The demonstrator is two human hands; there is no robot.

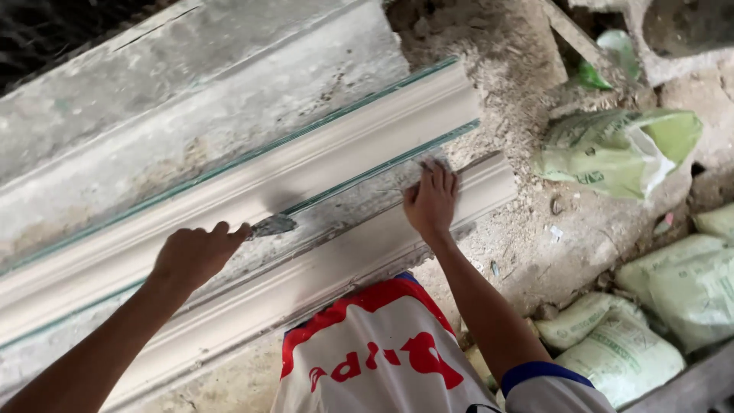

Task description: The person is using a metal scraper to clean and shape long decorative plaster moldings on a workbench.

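The left hand [195,254] is clamped on a small trowel [273,225] — its grey blade laid against the white moulding [321,164], apparently to smooth wet plaster. The right hand [432,200] lies flat, fingers together, on the rough bench [191,130] beside a second moulding [344,260] — seemingly as a brace. Pale green sacks [619,149] slump on the dusty floor [558,245].

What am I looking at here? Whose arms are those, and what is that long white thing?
The camera sits on a person's head and looks down, so the two arms are that person's own. The long white thing is a moulded strip with curved ridges, lying on a rough grey bench. The left hand holds a small flat scraping tool against the strip. The right hand lies flat on the surface between that strip and a second white strip nearer the person. On the dusty ground to the right lie pale green sacks.
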